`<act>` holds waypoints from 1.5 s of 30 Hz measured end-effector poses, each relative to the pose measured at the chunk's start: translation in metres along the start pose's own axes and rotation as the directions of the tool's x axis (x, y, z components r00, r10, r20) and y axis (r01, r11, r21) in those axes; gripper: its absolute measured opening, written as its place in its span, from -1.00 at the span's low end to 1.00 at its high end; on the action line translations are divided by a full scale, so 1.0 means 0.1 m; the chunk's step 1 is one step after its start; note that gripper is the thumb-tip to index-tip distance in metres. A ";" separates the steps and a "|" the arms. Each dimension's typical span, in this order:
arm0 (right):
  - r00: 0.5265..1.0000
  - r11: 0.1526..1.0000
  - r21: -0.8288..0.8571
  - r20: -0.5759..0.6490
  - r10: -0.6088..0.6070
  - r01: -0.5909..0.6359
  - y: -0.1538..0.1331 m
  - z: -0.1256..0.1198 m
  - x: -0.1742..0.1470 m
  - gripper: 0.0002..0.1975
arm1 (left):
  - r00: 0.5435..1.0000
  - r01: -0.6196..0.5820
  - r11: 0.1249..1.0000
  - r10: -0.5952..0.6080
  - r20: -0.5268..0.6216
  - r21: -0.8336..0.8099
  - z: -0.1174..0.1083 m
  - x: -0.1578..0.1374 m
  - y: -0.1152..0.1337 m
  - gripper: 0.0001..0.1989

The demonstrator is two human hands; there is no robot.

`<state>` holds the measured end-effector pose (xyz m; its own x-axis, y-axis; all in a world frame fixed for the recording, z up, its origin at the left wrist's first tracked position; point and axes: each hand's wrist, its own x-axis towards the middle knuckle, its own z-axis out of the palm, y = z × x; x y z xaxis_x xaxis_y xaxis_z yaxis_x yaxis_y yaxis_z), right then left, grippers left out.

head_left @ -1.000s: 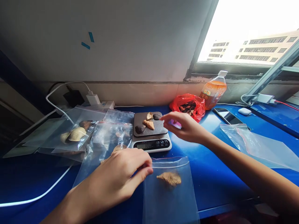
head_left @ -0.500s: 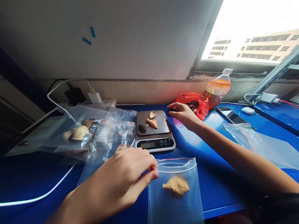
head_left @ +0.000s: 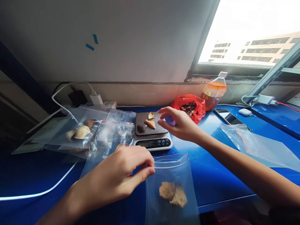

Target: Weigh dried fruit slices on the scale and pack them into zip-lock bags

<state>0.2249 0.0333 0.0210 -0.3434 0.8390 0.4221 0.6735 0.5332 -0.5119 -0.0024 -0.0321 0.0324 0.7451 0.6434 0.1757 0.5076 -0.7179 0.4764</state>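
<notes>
My left hand [head_left: 127, 172] is pinched on the top left corner of a clear zip bag [head_left: 172, 168]. Inside that bag lie two tan dried pieces [head_left: 173, 193]. My right hand [head_left: 179, 123] is at the right edge of a kitchen scale [head_left: 152, 143], thumb and fingers apart, with nothing visible between them. On the scale's plate rest a dark lump [head_left: 142, 128], an orange-brown piece [head_left: 150, 124] and a pale curled piece [head_left: 151, 115]. The display is too dim to read.
Several zip bags with dried pieces [head_left: 82, 132] lie left of the scale, by a charger [head_left: 96, 98] and white cable. A red plastic bag [head_left: 200, 111] with dark pieces, an orange drink bottle [head_left: 214, 90], a phone [head_left: 228, 117], an earbud case [head_left: 245, 112] and another zip bag [head_left: 257, 147] are right.
My right hand has moved left from beside the red bag to the scale's edge. The pieces in the held bag have shifted and now show as two. My left hand keeps its pinch.
</notes>
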 end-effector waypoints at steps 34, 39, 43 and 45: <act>0.889 0.978 0.190 0.428 -0.164 0.090 -0.29 -0.30 -0.24 -0.76 | 0.992 0.120 0.992 -0.122 -0.029 -0.045 -0.01 0.05 -0.11 -0.86; 0.973 0.964 -0.136 0.075 -0.219 0.228 -0.10 0.23 0.07 -0.78 | 0.996 0.066 0.998 -0.064 0.061 -0.017 0.02 0.03 -0.05 -0.85; 0.930 0.914 -0.209 0.197 -0.309 0.348 -0.06 0.55 0.28 -0.69 | 0.994 0.032 0.999 -0.028 0.101 -0.034 0.04 0.03 -0.02 -0.85; 0.909 0.895 -0.207 0.226 -0.349 0.395 -0.07 0.59 0.33 -0.79 | 0.995 0.034 0.999 -0.030 0.098 -0.038 0.04 0.02 -0.02 -0.86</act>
<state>0.1706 0.0636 -0.0057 -0.6957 0.6012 0.3931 0.6023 0.7864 -0.1369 0.0002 -0.0303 0.0288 0.7684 0.6355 0.0760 0.5158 -0.6852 0.5143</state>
